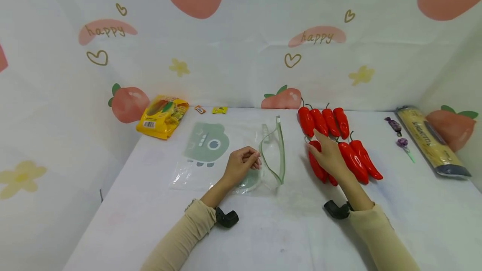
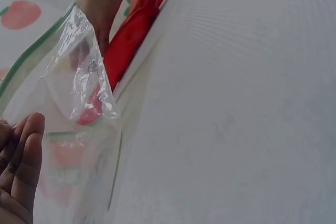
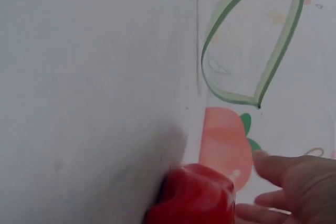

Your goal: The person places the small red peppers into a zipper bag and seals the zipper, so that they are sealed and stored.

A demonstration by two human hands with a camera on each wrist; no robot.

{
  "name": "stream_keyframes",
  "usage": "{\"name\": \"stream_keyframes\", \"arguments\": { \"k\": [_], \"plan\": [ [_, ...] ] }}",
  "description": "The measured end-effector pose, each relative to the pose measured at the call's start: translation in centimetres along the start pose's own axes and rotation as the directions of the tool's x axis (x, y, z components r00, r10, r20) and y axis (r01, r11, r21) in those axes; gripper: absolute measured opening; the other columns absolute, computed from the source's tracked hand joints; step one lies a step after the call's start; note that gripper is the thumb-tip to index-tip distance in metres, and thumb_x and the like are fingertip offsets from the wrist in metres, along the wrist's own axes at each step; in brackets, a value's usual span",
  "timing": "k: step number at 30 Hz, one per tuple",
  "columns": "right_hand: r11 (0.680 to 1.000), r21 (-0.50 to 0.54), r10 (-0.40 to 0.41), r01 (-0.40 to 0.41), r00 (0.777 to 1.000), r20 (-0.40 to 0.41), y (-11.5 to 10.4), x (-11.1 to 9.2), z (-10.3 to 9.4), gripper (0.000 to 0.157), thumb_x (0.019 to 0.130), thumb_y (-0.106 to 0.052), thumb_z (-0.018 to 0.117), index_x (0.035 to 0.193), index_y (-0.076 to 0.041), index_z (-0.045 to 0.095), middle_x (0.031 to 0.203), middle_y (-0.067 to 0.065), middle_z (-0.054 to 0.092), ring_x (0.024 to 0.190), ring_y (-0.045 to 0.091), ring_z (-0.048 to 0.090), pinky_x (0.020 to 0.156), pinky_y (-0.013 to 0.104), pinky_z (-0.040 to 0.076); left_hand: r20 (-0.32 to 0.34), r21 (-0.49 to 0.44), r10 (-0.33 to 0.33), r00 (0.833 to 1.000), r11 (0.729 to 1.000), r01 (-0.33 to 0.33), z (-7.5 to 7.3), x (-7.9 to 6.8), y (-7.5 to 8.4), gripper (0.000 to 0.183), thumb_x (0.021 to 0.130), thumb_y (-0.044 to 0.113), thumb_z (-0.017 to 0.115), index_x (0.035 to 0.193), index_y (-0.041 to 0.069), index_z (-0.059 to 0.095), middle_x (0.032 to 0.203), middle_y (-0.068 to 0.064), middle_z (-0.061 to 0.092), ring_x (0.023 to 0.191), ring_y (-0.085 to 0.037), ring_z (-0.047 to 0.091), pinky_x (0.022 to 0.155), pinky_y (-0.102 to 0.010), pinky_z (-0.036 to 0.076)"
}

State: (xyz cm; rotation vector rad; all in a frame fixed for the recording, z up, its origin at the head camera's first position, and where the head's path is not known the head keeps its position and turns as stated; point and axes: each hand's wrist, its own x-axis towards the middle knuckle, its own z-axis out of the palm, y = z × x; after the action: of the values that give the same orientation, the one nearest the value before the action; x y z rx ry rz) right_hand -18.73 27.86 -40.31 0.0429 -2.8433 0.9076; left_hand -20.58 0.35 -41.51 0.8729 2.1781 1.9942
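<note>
A clear zip bag (image 1: 203,175) with a green zip rim and a green cartoon print lies at the middle, its mouth standing open to the right. My left hand (image 1: 242,164) is over it, fingers bent, pinching the film by the rim. In the left wrist view its fingers (image 2: 26,161) show against the clear film. Several glossy red peppers (image 1: 354,162) with green stems lie in two rows right of the bag. My right hand (image 1: 329,154) reaches over the front row, thumb and fingers spread at a pepper (image 1: 316,166). In the right wrist view the thumb (image 3: 273,166) stands apart from a red pepper (image 3: 194,198).
A yellow candy bag (image 1: 162,116) stands at the back left, with two small wrapped candies (image 1: 219,110) beside it. To the right lie a purple wrapped candy (image 1: 393,126), a lollipop (image 1: 403,143) and a pack of spaghetti (image 1: 433,141). A printed cloth wall (image 1: 241,62) closes the back.
</note>
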Motion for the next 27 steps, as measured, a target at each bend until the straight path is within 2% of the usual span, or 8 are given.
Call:
{"name": "stream_keyframes", "arguments": {
  "k": [6,10,14,17,20,22,25,27],
  "plan": [
    [0.993,-0.042,0.117,-0.113,0.987,0.112,-0.2,0.5,0.9,0.062,0.089,-0.025,0.058,0.139,0.001,0.032,0.136,0.026,0.043,0.121,0.040,0.044,0.095,0.056,0.042,0.007,-0.013,-0.002,1.000,1.000,0.002,0.1,-0.1,-0.2,0.020,0.091,0.002,0.053,0.088,-0.017,0.057,0.073,-0.031,0.062,0.060,-0.026,0.065,0.057,-0.031,0.056],
    [0.989,-0.051,0.146,-0.141,0.981,0.125,-0.3,0.6,1.4,0.060,0.088,-0.027,0.060,0.136,0.001,0.039,0.128,0.025,0.051,0.111,0.037,0.050,0.090,0.052,0.048,0.014,-0.027,-0.008,1.000,1.000,0.008,0.2,-0.2,-0.4,0.020,0.091,0.003,0.054,0.088,-0.016,0.058,0.074,-0.031,0.062,0.059,-0.020,0.065,0.058,-0.028,0.056],
    [0.994,-0.014,0.108,-0.108,0.994,0.013,-0.4,0.5,0.9,0.054,0.087,-0.026,0.061,0.132,0.001,0.046,0.115,0.024,0.060,0.095,0.032,0.056,0.077,0.044,0.055,0.022,-0.033,-0.018,1.000,0.999,0.019,0.3,-0.1,-0.5,0.022,0.091,0.004,0.054,0.089,-0.018,0.057,0.074,-0.031,0.062,0.060,-0.020,0.065,0.058,-0.025,0.056],
    [0.995,0.047,0.096,-0.091,0.991,-0.098,-0.6,0.5,0.1,0.051,0.089,-0.028,0.059,0.130,0.000,0.048,0.113,0.022,0.059,0.096,0.032,0.055,0.071,0.041,0.056,0.031,-0.031,-0.024,0.999,0.999,0.025,0.3,0.0,-0.5,0.022,0.091,0.004,0.054,0.089,-0.017,0.057,0.075,-0.031,0.063,0.060,-0.017,0.065,0.058,-0.023,0.055],
    [0.973,0.188,0.162,-0.132,0.975,-0.155,-0.8,0.5,-0.5,0.050,0.091,-0.034,0.053,0.131,-0.003,0.049,0.120,0.019,0.055,0.105,0.031,0.052,0.070,0.032,0.055,0.036,-0.031,-0.019,0.999,0.999,0.020,0.3,0.0,-0.4,0.020,0.091,0.004,0.054,0.088,-0.016,0.058,0.075,-0.031,0.063,0.060,-0.017,0.065,0.058,-0.024,0.056],
    [0.914,0.363,0.246,-0.183,0.960,-0.134,-1.0,0.4,-0.7,0.051,0.092,-0.037,0.050,0.132,-0.006,0.047,0.124,0.015,0.052,0.109,0.029,0.051,0.076,0.024,0.054,0.037,-0.032,-0.009,0.999,0.999,0.010,0.4,0.0,-0.3,0.020,0.091,0.003,0.054,0.088,-0.016,0.058,0.075,-0.031,0.063,0.060,-0.019,0.065,0.058,-0.027,0.056],
    [0.751,0.599,0.365,-0.280,0.931,-0.023,-1.6,0.3,-0.4,0.051,0.093,-0.041,0.049,0.133,-0.010,0.044,0.126,0.005,0.047,0.115,0.020,0.047,0.087,0.023,0.050,0.030,-0.015,0.010,0.999,1.000,-0.010,0.7,0.1,-0.2,0.020,0.090,0.004,0.055,0.088,-0.015,0.059,0.075,-0.030,0.063,0.062,-0.025,0.065,0.058,-0.029,0.056],
    [0.652,0.676,0.404,-0.344,0.912,0.075,-2.1,0.2,0.1,0.051,0.092,-0.041,0.050,0.132,-0.011,0.042,0.124,0.001,0.045,0.116,0.017,0.046,0.093,0.026,0.045,0.020,0.000,0.019,1.000,1.000,-0.019,1.0,0.2,0.0,0.020,0.089,0.003,0.056,0.088,-0.016,0.059,0.075,-0.029,0.063,0.063,-0.029,0.065,0.059,-0.028,0.057]
  ]
}}
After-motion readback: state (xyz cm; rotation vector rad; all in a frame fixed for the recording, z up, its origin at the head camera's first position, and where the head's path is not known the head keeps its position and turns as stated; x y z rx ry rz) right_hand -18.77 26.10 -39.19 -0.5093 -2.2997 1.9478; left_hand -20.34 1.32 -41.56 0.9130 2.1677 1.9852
